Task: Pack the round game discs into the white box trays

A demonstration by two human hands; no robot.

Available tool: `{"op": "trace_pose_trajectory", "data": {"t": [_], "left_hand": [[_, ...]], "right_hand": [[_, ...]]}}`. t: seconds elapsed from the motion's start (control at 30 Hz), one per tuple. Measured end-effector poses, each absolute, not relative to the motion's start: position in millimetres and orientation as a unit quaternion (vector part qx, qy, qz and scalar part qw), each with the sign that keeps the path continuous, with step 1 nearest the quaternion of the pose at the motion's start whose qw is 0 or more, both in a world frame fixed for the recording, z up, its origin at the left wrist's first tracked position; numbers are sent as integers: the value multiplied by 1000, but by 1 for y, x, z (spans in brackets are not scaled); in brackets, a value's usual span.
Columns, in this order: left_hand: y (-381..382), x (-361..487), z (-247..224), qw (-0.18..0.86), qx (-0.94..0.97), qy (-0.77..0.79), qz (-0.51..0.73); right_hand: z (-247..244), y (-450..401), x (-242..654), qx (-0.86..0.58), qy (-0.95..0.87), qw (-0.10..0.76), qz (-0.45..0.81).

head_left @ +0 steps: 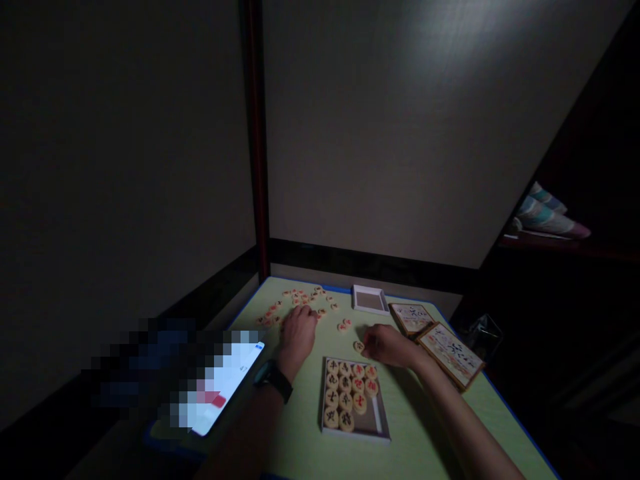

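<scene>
My right hand (386, 345) has its fingers curled and closed at the edge of a round Chinese chess piece (359, 347) with dark lettering. Just below it is a shallow white box (371, 427), where pieces (345, 400) with black and red characters lie in rows; its right front part shows bare bottom. My left hand (299, 328), with a dark watch on the wrist, reaches among loose pieces (300, 298) scattered at the far left of the table. Its fingers bend downward and hide what is under their tips. Two or so red-marked pieces (345, 325) lie between the hands.
Another shallow white box (370, 300) stands at the table's back edge. Two decorated box lids (453, 353) overlap on the right. A lit phone or tablet (227, 387) rests at the left edge of the green table (305, 433). Walls (370, 167) rise behind it.
</scene>
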State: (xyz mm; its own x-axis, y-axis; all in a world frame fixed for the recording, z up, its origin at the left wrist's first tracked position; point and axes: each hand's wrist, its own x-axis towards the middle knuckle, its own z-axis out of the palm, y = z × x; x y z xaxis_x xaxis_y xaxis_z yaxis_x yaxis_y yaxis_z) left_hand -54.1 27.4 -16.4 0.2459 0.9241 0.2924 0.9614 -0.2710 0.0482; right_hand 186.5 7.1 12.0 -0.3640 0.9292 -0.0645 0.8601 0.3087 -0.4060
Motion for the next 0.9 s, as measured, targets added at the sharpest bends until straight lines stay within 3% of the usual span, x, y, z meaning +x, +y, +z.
{"op": "trace_pose_trajectory", "data": {"t": [0.23, 0.9], "left_hand": [[15, -41, -12, 68, -803, -562, -188], [-14, -24, 19, -28, -776, -607, -169]], "right_hand": [[2, 29, 165, -520, -829, 143, 150], [-10, 79, 116, -444, -854, 216, 165]]}}
